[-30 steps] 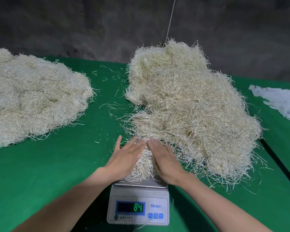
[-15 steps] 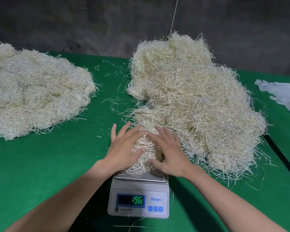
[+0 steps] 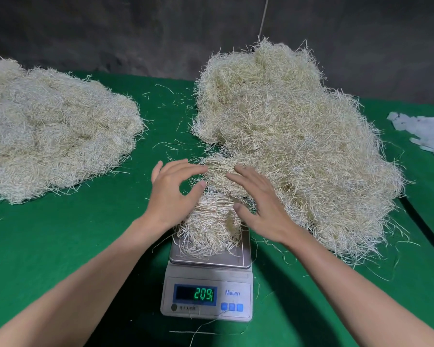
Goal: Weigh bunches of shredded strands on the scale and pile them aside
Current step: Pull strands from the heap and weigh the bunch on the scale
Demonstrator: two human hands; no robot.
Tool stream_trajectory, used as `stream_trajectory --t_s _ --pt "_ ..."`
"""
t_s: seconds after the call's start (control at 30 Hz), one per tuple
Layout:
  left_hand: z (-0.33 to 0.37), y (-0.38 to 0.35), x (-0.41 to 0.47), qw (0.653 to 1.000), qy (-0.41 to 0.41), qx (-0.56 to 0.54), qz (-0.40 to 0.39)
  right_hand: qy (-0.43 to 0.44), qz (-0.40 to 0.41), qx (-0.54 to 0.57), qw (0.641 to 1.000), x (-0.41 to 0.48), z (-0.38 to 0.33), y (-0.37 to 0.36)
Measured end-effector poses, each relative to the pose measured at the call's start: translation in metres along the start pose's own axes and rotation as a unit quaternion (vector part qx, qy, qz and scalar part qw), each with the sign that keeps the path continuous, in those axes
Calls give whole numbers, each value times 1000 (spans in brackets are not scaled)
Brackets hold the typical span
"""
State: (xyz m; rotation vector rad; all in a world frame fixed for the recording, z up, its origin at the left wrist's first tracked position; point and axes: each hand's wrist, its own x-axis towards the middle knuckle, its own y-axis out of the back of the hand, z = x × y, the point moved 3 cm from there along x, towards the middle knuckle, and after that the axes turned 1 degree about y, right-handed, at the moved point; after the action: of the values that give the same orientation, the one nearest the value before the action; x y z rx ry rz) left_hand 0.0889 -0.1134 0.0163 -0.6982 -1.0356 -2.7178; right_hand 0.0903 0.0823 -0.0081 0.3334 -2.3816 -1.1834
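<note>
A white digital scale (image 3: 207,294) stands near the table's front, its steel pan (image 3: 238,259) carrying a bunch of pale shredded strands (image 3: 211,229). The display reads 209. My left hand (image 3: 172,196) is at the bunch's left side with fingers spread and loosely bent, thumb near the strands. My right hand (image 3: 258,204) is at its right side, fingers stretched over the strands, thumb touching them. Neither hand grips anything. A big pile of strands (image 3: 286,136) rises behind and right of the scale. A flatter pile (image 3: 53,131) lies at the left.
Everything sits on a green cloth table (image 3: 60,246) with loose strands scattered on it. White paper scraps (image 3: 424,134) lie at the far right. A dark wall runs behind the table, and a dark gap edges the cloth at right.
Both hands have lifted and spread apart from pressing the bunch on the pan. The display went from 84 to 196 to 209.
</note>
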Motion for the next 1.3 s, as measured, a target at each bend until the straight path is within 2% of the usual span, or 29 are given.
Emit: stream_trajectory --t_s 0.93,1.0,1.03,1.1,1.17,1.23,1.3 --pt "1 -12 9 1000 -4 -28 -7 2 -27 -6 1000 5 7 -3" --pt "-5 -17 10 999 22 -19 -38 10 -85 -40 996 11 9 -12" --pt "-9 -24 9 996 48 9 -79 10 -126 -61 990 13 11 -19" --pt "-22 -42 -1 970 103 98 -199 -7 -205 -91 975 12 15 -39" --pt "-35 -58 -17 941 133 133 -282 -30 -255 -114 960 6 21 -62" --pt "-49 -65 -32 940 149 105 -288 -44 -263 -134 954 -4 27 -81" --pt "-62 -65 -42 950 158 87 -254 -42 -226 -144 963 -11 29 -93"
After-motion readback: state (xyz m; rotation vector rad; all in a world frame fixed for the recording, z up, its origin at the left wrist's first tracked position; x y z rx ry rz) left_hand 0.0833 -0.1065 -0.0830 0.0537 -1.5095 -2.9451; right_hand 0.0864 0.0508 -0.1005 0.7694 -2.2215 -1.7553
